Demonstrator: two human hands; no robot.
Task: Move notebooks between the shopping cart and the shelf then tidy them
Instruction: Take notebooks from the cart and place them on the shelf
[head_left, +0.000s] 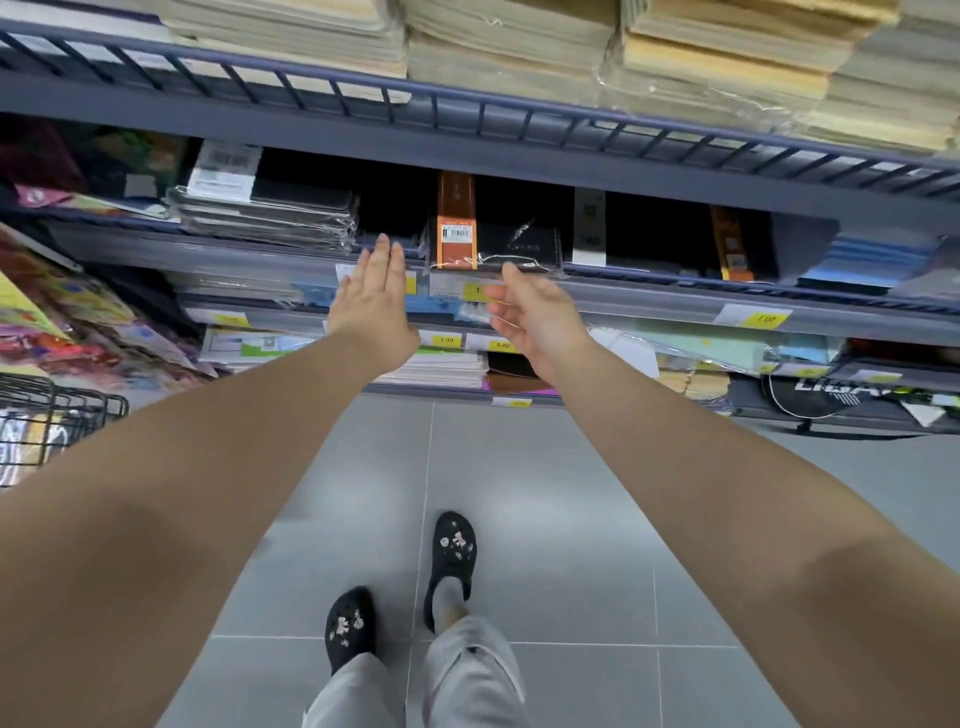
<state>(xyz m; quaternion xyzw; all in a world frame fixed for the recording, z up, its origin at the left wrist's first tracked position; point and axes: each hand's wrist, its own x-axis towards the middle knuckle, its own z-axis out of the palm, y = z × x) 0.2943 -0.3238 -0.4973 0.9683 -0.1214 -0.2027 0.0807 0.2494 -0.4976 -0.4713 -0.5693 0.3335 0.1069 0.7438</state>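
Note:
A stack of black wrapped notebooks with an orange band (496, 244) lies on the grey shelf (675, 299), jutting slightly over its front edge. My left hand (371, 301) is stretched out flat with straight fingers just left of that stack, holding nothing. My right hand (532, 317) hovers just below the stack's front edge, fingers relaxed and empty. The black wire shopping cart (47, 421) stands at the left edge, partly out of view.
Another pile of wrapped dark notebooks (265, 218) sits left on the same shelf. Blue notebooks (872, 262) lie at the right. Tan paper stacks (519, 47) fill the upper shelf. Lower shelves carry price tags and more stationery. Grey tiled floor (519, 519) lies below.

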